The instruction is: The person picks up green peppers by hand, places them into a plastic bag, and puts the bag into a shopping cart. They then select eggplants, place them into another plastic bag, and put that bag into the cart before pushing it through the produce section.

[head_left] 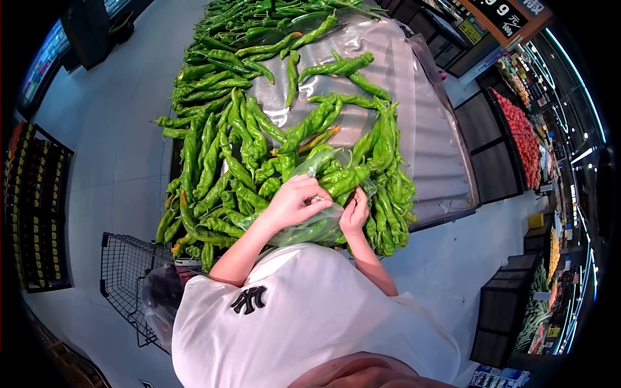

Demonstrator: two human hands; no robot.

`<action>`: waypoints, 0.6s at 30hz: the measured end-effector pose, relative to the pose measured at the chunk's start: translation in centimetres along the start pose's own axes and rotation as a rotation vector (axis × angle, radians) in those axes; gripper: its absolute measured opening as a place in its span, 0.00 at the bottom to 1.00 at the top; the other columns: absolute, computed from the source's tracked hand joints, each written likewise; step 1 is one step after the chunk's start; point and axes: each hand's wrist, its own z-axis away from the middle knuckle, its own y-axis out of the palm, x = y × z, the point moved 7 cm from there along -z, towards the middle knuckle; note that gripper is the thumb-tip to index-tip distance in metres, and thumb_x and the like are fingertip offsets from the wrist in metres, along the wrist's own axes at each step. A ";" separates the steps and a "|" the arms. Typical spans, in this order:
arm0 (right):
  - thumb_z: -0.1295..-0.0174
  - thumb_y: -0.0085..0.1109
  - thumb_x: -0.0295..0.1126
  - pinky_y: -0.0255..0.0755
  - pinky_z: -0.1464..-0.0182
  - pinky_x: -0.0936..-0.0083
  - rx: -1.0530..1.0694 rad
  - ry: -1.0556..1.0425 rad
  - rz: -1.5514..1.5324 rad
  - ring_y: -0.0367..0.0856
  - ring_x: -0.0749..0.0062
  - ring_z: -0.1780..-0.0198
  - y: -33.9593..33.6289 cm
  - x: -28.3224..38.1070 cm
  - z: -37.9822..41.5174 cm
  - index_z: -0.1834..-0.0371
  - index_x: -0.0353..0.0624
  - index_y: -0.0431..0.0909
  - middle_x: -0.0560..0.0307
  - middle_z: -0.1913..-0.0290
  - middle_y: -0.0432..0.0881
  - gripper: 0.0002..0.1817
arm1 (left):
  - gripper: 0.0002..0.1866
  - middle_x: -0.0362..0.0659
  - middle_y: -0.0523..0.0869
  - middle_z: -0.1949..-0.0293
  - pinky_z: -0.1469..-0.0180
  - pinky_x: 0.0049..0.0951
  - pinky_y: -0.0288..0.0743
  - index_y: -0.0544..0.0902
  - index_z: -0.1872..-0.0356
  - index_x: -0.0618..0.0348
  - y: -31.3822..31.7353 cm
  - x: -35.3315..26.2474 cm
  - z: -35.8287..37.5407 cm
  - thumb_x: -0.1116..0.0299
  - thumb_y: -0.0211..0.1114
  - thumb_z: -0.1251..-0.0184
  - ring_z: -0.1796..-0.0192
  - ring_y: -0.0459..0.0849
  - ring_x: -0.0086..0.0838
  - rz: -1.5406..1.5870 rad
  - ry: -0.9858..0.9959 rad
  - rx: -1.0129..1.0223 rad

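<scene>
Hands work close together: left hand (294,202) and right hand (354,215) both grip a clear plastic bag (310,226) of green peppers (213,155) at the display table's (427,149) near edge; bare liner beyond.

Grey floor (123,161), side produce shelves (517,139)

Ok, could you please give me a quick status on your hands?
Left hand and right hand both gripping clear plastic bag. Green peppers piled around it. Nothing blocking.

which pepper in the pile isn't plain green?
The orange-tinged pepper mid-pile, just above the plastic bag; the surrounding peppers are all green.
</scene>
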 end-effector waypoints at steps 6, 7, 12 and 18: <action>0.34 0.48 0.21 0.77 0.50 0.64 0.018 0.024 -0.049 0.84 0.47 0.54 0.3 -1.3 1.0 0.41 0.25 0.71 0.34 0.47 0.82 0.19 | 0.05 0.38 0.79 0.76 0.63 0.31 0.69 0.89 0.68 0.53 0.0 -0.1 0.1 0.65 0.73 0.41 0.70 0.76 0.31 -0.029 0.030 0.008; 0.34 0.48 0.21 0.77 0.50 0.64 0.004 0.018 -0.075 0.83 0.47 0.55 0.3 -1.3 0.9 0.41 0.25 0.71 0.35 0.46 0.82 0.18 | 0.05 0.38 0.79 0.76 0.63 0.31 0.69 0.89 0.68 0.54 0.0 -0.1 0.1 0.65 0.73 0.41 0.70 0.76 0.30 -0.028 0.028 0.007; 0.34 0.48 0.22 0.77 0.51 0.65 0.023 0.023 -0.036 0.82 0.49 0.56 0.2 -1.4 1.2 0.42 0.26 0.71 0.36 0.46 0.82 0.18 | 0.05 0.38 0.80 0.75 0.63 0.30 0.69 0.89 0.67 0.54 -0.1 -0.1 0.1 0.66 0.73 0.41 0.70 0.76 0.30 -0.026 0.021 0.019; 0.34 0.48 0.22 0.76 0.52 0.65 0.015 0.002 -0.009 0.82 0.50 0.57 0.0 -0.6 0.7 0.43 0.27 0.72 0.37 0.47 0.82 0.17 | 0.05 0.38 0.80 0.75 0.63 0.30 0.69 0.89 0.66 0.55 -0.1 0.1 0.2 0.67 0.73 0.41 0.70 0.76 0.30 -0.017 0.007 0.015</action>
